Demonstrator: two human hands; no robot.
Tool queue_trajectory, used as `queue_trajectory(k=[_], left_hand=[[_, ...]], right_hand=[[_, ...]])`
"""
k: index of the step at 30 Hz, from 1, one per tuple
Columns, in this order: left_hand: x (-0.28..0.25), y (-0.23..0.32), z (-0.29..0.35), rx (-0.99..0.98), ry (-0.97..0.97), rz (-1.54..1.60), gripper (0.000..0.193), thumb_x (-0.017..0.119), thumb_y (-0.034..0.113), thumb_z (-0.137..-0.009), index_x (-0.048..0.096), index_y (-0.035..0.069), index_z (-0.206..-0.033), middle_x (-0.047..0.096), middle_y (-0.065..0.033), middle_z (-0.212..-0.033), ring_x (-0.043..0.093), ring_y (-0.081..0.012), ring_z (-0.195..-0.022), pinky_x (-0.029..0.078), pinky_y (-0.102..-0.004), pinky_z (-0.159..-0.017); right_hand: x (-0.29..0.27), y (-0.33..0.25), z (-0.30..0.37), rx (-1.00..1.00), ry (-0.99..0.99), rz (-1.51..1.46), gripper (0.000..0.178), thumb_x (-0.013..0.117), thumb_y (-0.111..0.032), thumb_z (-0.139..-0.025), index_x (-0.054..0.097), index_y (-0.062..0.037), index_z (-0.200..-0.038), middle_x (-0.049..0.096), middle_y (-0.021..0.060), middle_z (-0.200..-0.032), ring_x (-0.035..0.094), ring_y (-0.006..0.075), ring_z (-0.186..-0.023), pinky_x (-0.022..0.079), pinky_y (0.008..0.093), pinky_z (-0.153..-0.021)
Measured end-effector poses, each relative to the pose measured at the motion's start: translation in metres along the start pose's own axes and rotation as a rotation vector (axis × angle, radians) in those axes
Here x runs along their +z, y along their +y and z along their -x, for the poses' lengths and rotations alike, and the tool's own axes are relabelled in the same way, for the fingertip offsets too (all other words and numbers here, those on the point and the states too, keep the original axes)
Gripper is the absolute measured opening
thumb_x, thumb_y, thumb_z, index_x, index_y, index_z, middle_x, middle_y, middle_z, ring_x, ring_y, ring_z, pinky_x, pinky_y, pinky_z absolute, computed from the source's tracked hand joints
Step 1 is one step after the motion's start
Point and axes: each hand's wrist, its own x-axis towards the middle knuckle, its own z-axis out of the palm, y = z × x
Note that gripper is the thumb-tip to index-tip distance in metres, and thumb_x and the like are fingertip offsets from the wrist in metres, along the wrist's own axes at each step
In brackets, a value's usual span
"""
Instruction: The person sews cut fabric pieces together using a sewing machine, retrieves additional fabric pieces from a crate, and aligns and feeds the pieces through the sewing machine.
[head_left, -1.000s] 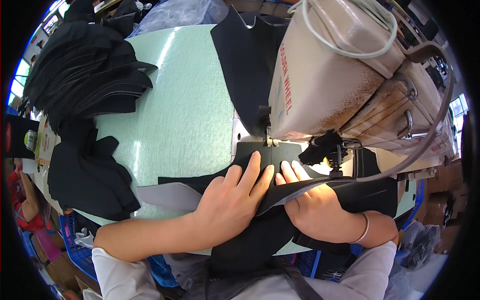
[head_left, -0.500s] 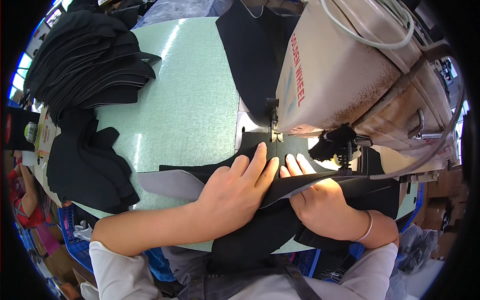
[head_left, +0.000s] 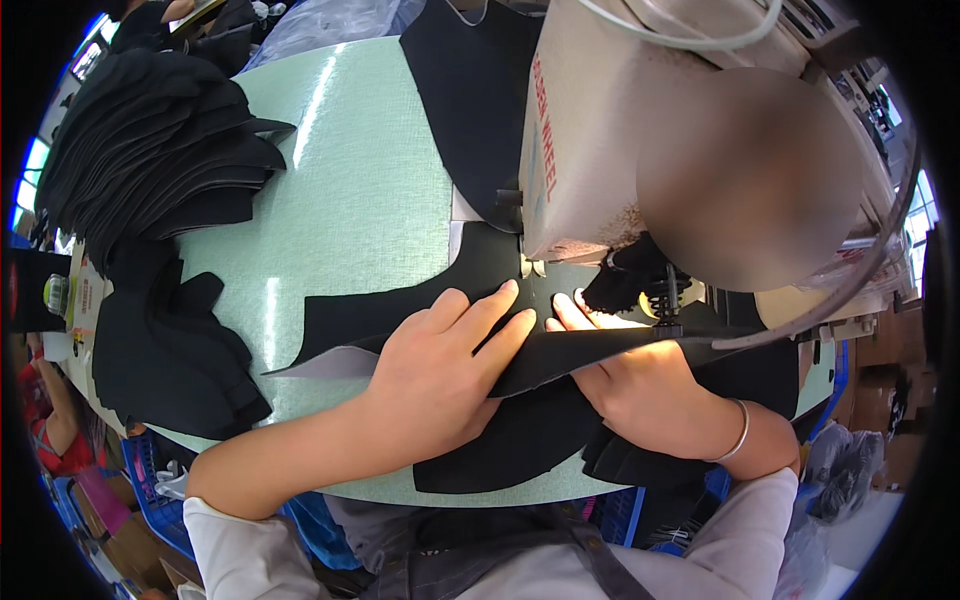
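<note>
A black fabric piece with a grey underside (head_left: 350,320) lies under the presser foot (head_left: 532,268) of a large cream sewing machine (head_left: 590,130). My left hand (head_left: 440,355) rests flat on it, fingers stretched toward the foot and slightly apart. To the right of the seam line, my right hand (head_left: 640,395) has its fingertips laid on the fabric close to the foot. A raised fold of the fabric (head_left: 560,355) crosses over the right fingers and hides their middle part. Neither hand is closed around anything.
Stacked black cut pieces (head_left: 150,150) stand at the far left, with more dark pieces (head_left: 170,350) nearer. Another black panel (head_left: 475,100) lies behind the foot. A blue basket (head_left: 155,500) is below the table's left edge. Someone in red (head_left: 60,430) sits at the far left.
The fabric has moved away from me under the presser foot, its far edge now beyond it. Both hands stay on it. The whole view has shifted slightly, carrying the machine leftward in the picture.
</note>
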Motion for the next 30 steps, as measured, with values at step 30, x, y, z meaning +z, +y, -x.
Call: queue_trajectory(k=[30], left_hand=[[-0.014,-0.014,-0.002,-0.014,-0.167,0.061,0.058,0.065,-0.004,-0.069,0.057,0.003,-0.126,0.050,-0.0160,-0.131,0.042,-0.0411,-0.132,0.042,-0.0553,-0.103]], right_hand=[[-0.029,0.030,-0.012,0.061,0.234,-0.745,0.026,0.062,-0.007,-0.081,0.065,-0.0024,-0.106,0.066,0.0126,-0.106,0.061,0.0309,-0.100,0.047,0.0398,-0.091]])
